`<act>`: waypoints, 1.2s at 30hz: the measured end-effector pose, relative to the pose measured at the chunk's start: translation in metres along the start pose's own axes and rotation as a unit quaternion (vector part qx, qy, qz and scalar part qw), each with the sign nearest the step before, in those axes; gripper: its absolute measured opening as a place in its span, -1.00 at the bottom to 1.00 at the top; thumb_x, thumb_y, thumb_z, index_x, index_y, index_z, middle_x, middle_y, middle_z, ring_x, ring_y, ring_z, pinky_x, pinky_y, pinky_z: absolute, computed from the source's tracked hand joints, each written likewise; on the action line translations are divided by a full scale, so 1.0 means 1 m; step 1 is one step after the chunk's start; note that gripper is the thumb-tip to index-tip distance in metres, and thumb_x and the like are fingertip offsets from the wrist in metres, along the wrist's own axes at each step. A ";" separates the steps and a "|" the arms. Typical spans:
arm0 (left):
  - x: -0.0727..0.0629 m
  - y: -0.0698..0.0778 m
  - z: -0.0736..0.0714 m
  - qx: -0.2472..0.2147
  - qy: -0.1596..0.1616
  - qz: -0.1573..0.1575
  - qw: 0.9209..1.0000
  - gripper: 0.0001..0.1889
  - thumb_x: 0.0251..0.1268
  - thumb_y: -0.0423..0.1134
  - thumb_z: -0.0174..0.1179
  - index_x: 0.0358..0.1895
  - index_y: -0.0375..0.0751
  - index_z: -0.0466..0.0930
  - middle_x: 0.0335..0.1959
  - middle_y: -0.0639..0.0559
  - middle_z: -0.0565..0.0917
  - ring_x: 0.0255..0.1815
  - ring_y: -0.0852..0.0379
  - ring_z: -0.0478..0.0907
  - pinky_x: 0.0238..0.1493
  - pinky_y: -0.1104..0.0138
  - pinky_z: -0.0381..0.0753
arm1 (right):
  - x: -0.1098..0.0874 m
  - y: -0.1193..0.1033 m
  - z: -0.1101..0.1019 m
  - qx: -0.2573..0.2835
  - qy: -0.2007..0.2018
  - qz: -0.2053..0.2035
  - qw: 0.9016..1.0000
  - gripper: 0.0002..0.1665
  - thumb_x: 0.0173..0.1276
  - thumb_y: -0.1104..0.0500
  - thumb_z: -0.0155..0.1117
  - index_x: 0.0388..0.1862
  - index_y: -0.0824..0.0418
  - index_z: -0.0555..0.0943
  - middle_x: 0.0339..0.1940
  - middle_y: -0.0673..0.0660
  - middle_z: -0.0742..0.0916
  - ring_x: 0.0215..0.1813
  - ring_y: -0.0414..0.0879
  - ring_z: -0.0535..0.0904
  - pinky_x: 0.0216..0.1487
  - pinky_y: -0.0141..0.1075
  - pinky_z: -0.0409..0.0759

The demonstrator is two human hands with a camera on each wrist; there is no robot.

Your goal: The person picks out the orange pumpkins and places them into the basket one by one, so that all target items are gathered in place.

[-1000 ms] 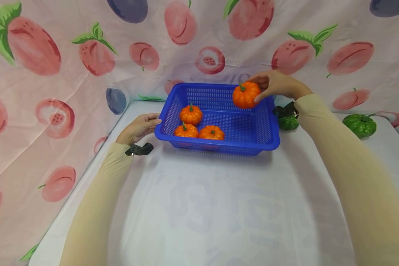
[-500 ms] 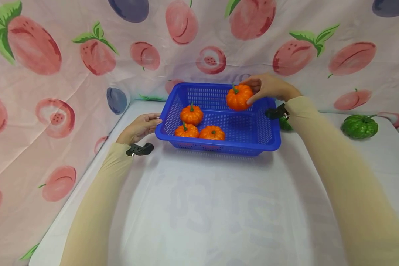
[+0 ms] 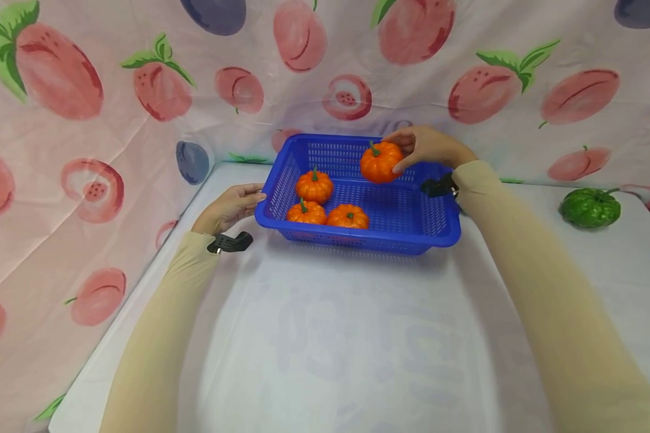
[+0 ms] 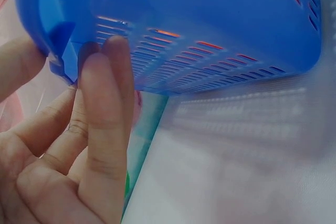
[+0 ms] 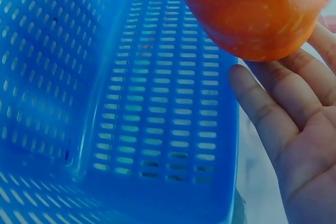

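In the head view a blue plastic basket (image 3: 363, 233) with slotted walls stands at the back of the table. My left hand (image 3: 230, 207) holds its left rim; in the left wrist view that hand's thumb and fingers meet the rim (image 4: 60, 61). My right hand (image 3: 428, 147) grips an orange mini pumpkin (image 3: 380, 163) with a green stem, held up inside the basket's back right part. In the right wrist view the pumpkin (image 5: 257, 14) is above the slotted wall. Two pumpkins (image 3: 314, 187) (image 3: 306, 213) and another pumpkin (image 3: 348, 216) lie in the basket's left half.
A green bumpy gourd (image 3: 590, 208) lies on the white table (image 3: 357, 337) at the right. Another green thing is almost hidden behind the right forearm. A fruit-print cloth (image 3: 411, 90) hangs behind and along the left side.
My right hand has moved left and slightly down with the pumpkin, farther over the basket's inside. The left hand and basket stay in place.
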State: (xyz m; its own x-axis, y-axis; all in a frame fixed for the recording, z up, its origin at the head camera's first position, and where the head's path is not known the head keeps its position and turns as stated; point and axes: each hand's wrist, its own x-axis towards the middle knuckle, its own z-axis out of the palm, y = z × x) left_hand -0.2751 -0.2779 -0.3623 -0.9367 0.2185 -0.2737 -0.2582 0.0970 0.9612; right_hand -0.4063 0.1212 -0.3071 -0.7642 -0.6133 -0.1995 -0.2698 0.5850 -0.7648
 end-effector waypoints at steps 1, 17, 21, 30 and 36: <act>0.000 0.000 0.000 0.001 -0.001 0.000 1.000 -0.40 0.42 -0.31 -0.02 0.43 -0.43 0.02 -0.27 0.23 0.65 -0.29 0.35 0.63 -0.17 0.57 0.61 | 0.001 0.001 0.001 0.005 0.000 -0.002 1.000 -0.10 0.11 0.18 0.44 0.41 0.24 0.25 0.37 0.24 0.43 0.31 0.10 0.42 0.27 -0.17 0.47; 0.000 0.000 0.000 0.011 -0.001 0.005 1.000 -0.40 0.42 -0.30 -0.03 0.42 -0.43 0.03 -0.23 0.24 0.62 -0.27 0.35 0.62 -0.15 0.56 0.61 | 0.017 0.003 0.018 0.032 -0.005 -0.013 0.999 -0.21 0.13 0.26 0.42 0.34 0.26 0.33 0.31 0.28 0.49 0.20 0.01 0.52 0.01 -0.44 0.61; 0.000 -0.001 -0.001 0.005 -0.002 0.006 1.000 -0.41 0.42 -0.31 -0.03 0.43 -0.44 0.02 -0.23 0.23 0.62 -0.27 0.35 0.62 -0.15 0.56 0.61 | 0.021 0.005 0.021 0.043 -0.015 -0.013 0.999 -0.21 0.13 0.28 0.41 0.35 0.26 0.32 0.32 0.28 0.48 0.25 0.07 0.48 0.06 -0.40 0.60; 0.000 -0.001 -0.001 0.005 -0.004 0.006 1.000 -0.40 0.42 -0.29 -0.03 0.43 -0.43 0.02 -0.21 0.22 0.62 -0.26 0.35 0.62 -0.15 0.56 0.61 | 0.026 0.006 0.028 0.032 -0.022 -0.003 0.999 -0.17 0.11 0.21 0.44 0.36 0.23 0.32 0.33 0.27 0.48 0.32 0.11 0.42 0.28 -0.10 0.46; 0.000 -0.001 -0.001 0.005 -0.001 0.006 1.000 -0.42 0.43 -0.30 -0.04 0.42 -0.43 0.03 -0.22 0.23 0.62 -0.26 0.35 0.62 -0.15 0.56 0.61 | 0.029 0.004 0.032 0.037 -0.027 0.002 0.999 -0.20 0.13 0.24 0.42 0.35 0.24 0.33 0.33 0.26 0.47 0.35 0.10 0.39 0.33 -0.06 0.41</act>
State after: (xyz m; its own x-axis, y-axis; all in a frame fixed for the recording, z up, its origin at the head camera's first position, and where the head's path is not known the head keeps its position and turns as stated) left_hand -0.2751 -0.2791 -0.3636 -0.9392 0.2211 -0.2625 -0.2450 0.1037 0.9640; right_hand -0.4110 0.0884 -0.3351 -0.7317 -0.6401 -0.2344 -0.2212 0.5482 -0.8066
